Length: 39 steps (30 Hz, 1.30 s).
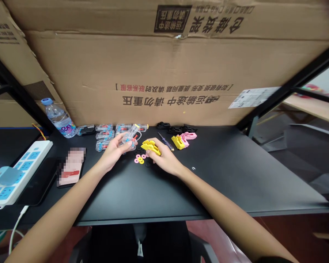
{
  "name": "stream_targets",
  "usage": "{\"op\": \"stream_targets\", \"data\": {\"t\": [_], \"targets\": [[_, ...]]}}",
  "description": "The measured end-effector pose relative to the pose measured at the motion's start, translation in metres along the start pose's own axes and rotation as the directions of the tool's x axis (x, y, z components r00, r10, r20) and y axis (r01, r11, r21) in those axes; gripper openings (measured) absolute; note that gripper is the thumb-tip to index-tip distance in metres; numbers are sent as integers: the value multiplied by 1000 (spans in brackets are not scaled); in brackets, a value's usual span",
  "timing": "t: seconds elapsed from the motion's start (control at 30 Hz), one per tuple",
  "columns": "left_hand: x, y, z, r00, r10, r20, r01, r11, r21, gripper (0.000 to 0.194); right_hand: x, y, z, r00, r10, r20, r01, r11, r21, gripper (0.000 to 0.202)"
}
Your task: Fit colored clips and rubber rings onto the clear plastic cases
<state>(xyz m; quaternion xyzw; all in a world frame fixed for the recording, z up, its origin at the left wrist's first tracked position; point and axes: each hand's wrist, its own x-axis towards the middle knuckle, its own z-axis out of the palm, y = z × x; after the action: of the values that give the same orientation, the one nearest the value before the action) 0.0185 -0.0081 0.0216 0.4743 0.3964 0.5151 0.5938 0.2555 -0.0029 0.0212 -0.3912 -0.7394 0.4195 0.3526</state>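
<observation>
My left hand (117, 149) is closed round a clear plastic part (130, 136) with a red piece, light-blue bits and a yellow tip. Just to its right, my right hand (163, 156) grips a yellow plastic shell (150, 147) between thumb and fingers. The two parts are close but apart. On the table below them lie pink and yellow rings (140, 159) and some black rings, partly hidden by the hands. A screwdriver (166, 141) rests beyond my right hand, beside yellow and pink shells (183, 140).
Clear parts (105, 134) stand in rows at the back left, near a water bottle (60, 118). Black shells (177, 128) lie against the cardboard (164, 65). A phone (71, 167), a dark slab (40, 180) and a power strip (24, 171) occupy the left side.
</observation>
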Motion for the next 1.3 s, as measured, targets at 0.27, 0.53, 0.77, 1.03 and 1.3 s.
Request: {"op": "stream_targets", "data": {"t": [0.27, 0.53, 0.77, 1.03, 1.3], "targets": [[-3, 4, 3, 996, 87, 33, -90, 988, 122, 40, 0, -2, 1, 997, 51, 52, -54, 997, 50, 27], [-4, 5, 3, 996, 85, 27, -88, 986, 140, 41, 2, -9, -2, 992, 80, 94, -96, 980, 172, 33], [-5, 6, 5, 998, 61, 28, -64, 990, 128, 41, 2, -10, -5, 991, 90, 98, -100, 990, 99, 16], [-5, 5, 5, 998, 49, 31, -53, 984, 169, 44, 0, -10, -4, 992, 82, 94, -92, 989, 114, 20], [-3, -4, 4, 996, 12, 88, -29, 980, 199, 53, 1, -10, -1, 995, 71, 73, -80, 988, 135, 18]]}}
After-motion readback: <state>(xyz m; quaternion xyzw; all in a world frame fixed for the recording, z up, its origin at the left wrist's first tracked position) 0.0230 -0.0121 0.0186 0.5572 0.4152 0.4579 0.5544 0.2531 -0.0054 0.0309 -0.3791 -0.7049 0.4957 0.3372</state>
